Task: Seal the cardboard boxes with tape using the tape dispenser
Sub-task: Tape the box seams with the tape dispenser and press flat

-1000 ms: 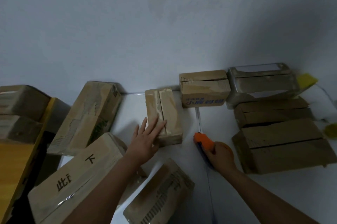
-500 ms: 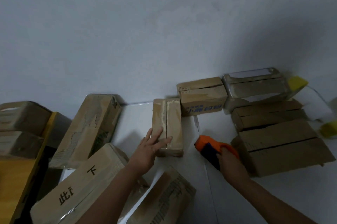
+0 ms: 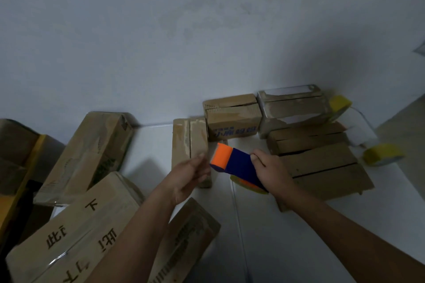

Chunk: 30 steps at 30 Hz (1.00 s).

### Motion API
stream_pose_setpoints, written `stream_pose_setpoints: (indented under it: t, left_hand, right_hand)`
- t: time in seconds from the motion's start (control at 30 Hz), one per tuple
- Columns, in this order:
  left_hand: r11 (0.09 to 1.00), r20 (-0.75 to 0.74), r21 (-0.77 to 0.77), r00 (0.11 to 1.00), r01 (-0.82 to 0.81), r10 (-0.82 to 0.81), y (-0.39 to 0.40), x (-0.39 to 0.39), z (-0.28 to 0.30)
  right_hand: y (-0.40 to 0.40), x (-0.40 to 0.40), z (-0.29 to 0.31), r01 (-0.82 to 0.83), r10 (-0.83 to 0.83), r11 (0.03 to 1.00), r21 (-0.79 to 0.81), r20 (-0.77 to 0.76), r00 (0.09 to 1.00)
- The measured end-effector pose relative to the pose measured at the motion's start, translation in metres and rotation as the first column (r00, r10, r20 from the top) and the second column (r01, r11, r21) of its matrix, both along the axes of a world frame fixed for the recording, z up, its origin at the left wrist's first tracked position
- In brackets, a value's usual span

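My right hand (image 3: 271,172) now grips the raised tape dispenser (image 3: 234,164); my left hand (image 3: 188,178), loosely curled, has left the narrow box (image 3: 189,142).

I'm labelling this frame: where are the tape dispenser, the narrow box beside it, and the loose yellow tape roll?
tape dispenser (image 3: 239,165), head view, blue body.
narrow box (image 3: 181,142), head view, top flap.
yellow tape roll (image 3: 383,155), head view, outer band.

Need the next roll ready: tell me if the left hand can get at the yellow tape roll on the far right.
Probably not easily. The yellow tape roll lies past the right hand, the tape dispenser and the stacked boxes; the left hand would cross them all.
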<state>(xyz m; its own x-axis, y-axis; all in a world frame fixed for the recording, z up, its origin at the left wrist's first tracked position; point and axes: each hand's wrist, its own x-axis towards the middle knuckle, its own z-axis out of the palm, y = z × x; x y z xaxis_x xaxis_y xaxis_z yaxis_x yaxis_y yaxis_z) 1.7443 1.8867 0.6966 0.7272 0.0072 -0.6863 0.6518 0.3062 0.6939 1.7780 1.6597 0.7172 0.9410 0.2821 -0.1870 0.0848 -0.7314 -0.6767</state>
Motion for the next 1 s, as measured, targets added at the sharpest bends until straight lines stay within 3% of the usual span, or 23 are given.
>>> stream_pose_setpoints:
  t: [0.13, 0.3, 0.6, 0.87, 1.0]
  left_hand:
    - [0.99, -0.051, -0.131, 0.998, -0.047, 0.041, -0.004, 0.0, 0.003]
    - [0.993, -0.027, -0.113, 0.999, -0.039, 0.036, -0.007, -0.005, 0.008]
    - [0.983, 0.113, 0.159, 0.991, -0.093, 0.076, -0.016, -0.019, 0.005]
    - [0.912, 0.186, 0.35, 0.97, -0.213, 0.155, -0.01, -0.023, 0.003]
    - [0.92, 0.183, 0.32, 0.967, -0.227, 0.175, 0.002, -0.029, -0.004]
  right_hand:
    - [0.0, 0.002, 0.013, -0.06, 0.059, 0.997, -0.047, -0.017, 0.998]
    - [-0.003, 0.003, 0.016, -0.102, 0.1, 0.993, -0.065, -0.038, 0.994]
    - [0.0, 0.002, 0.012, -0.146, 0.146, 0.988, -0.051, -0.018, 0.989]
    - [0.009, -0.001, 0.01, -0.273, 0.288, 0.953, -0.134, 0.11, 0.951]
    - [0.011, 0.0, 0.007, -0.341, 0.362, 0.926, -0.161, 0.126, 0.924]
